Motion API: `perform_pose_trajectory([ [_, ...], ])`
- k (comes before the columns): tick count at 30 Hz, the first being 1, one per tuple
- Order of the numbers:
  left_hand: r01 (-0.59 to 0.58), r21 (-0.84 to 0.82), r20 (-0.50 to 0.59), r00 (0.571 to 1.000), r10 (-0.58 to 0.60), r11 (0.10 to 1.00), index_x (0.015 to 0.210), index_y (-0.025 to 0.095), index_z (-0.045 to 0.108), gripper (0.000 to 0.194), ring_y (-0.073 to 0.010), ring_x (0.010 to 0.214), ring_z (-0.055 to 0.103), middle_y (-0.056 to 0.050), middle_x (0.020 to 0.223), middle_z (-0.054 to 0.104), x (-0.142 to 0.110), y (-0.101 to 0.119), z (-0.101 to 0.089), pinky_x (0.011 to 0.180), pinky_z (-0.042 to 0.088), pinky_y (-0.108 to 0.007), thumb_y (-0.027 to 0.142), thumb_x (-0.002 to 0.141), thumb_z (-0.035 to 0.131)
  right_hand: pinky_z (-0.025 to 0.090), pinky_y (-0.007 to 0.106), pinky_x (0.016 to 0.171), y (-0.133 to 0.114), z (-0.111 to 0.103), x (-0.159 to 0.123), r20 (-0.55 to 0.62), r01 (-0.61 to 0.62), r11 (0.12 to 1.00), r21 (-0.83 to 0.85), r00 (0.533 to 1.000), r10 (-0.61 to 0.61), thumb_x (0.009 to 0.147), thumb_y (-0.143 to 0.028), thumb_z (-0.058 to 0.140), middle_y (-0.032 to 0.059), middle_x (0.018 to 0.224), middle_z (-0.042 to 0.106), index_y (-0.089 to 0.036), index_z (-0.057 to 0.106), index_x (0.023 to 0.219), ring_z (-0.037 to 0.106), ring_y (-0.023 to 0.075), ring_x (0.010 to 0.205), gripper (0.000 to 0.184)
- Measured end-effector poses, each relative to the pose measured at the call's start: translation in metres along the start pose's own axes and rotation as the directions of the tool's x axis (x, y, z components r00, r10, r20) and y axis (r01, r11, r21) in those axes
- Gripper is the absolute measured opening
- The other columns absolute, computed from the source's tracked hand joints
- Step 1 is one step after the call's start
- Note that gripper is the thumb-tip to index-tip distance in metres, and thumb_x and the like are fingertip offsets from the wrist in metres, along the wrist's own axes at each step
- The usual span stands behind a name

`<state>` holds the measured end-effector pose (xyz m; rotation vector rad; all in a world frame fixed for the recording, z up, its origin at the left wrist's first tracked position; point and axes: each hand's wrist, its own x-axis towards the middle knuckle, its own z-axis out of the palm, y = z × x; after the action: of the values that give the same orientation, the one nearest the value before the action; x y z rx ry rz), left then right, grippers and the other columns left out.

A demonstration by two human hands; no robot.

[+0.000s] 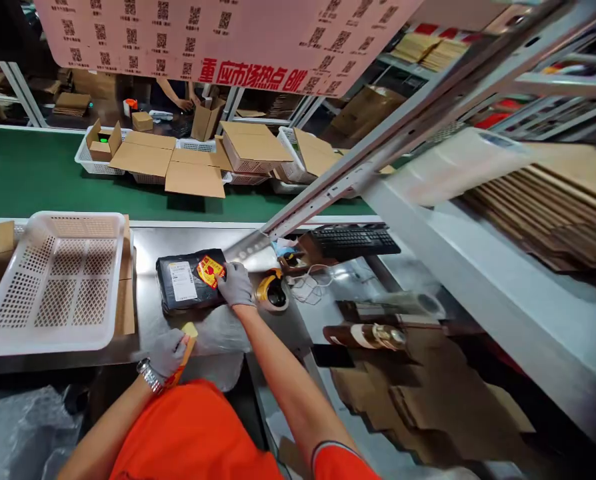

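A flat black-wrapped parcel (193, 293) lies on the metal bench with a white label (183, 281) on top. Beside the label is a red-and-yellow sticker (210, 271). My right hand (237, 285), in a grey glove, grips the parcel's right end, its thumb at the sticker's edge. Nearer my body, my left hand (167, 353), also gloved, is closed round a yellow-and-orange strip-like stack (190, 331), perhaps stickers; its exact kind is unclear. Clear plastic film (223, 331) lies between the parcel and me. A tape roll (273, 292) sits right of my right hand.
At left stands a white perforated basket (115, 293) over cardboard. Behind the bench runs a green conveyor (38, 180) carrying baskets and open cartons (195, 177). A slanted metal post (338, 190), a keyboard (355, 241) and a brown bottle (365, 335) are to the right. Another person's hand (184, 104) shows beyond.
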<state>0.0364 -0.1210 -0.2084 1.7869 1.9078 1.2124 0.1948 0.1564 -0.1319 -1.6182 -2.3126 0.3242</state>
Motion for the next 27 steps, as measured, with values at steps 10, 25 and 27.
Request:
perform_pose_trajectory([
  [10,0.033,-0.082,0.128,0.992,-0.022,0.996,0.082,0.019,0.069,0.045,-0.018,0.068,0.063,-0.007,0.073,0.068,-0.001,-0.012,-0.003,0.069,0.034,-0.034,0.032,0.117,0.045,0.018,0.063,0.146,-0.04,0.046,0.01,0.196,0.129,0.992,-0.001,0.973,-0.126,0.119,-0.036,0.054,0.0155,0.189,0.037,-0.019,0.062,0.174,0.028,0.0451,0.177,0.059],
  [25,0.115,-0.128,0.405,0.913,-0.054,0.985,0.089,0.02,0.074,0.055,-0.0261,0.078,0.066,-0.013,0.083,0.072,0.036,0.039,-0.001,0.074,0.042,-0.04,0.053,0.112,0.036,0.051,0.06,0.128,0.042,0.012,-0.165,0.007,0.054,0.668,0.742,0.996,-0.088,0.111,-0.067,0.057,0.0185,0.147,0.078,-0.022,0.087,0.136,0.072,0.0359,0.143,0.06],
  [27,0.083,-0.145,0.456,0.89,-0.007,0.986,0.089,0.019,0.075,0.058,-0.0256,0.076,0.064,-0.013,0.08,0.071,0.044,0.054,0.002,0.074,0.042,-0.039,0.055,0.11,0.035,0.053,0.061,0.125,0.061,0.009,-0.203,0.113,-0.076,0.579,0.812,0.993,-0.028,0.096,-0.085,0.068,0.0204,0.138,0.08,-0.02,0.088,0.129,0.072,0.0398,0.141,0.075],
])
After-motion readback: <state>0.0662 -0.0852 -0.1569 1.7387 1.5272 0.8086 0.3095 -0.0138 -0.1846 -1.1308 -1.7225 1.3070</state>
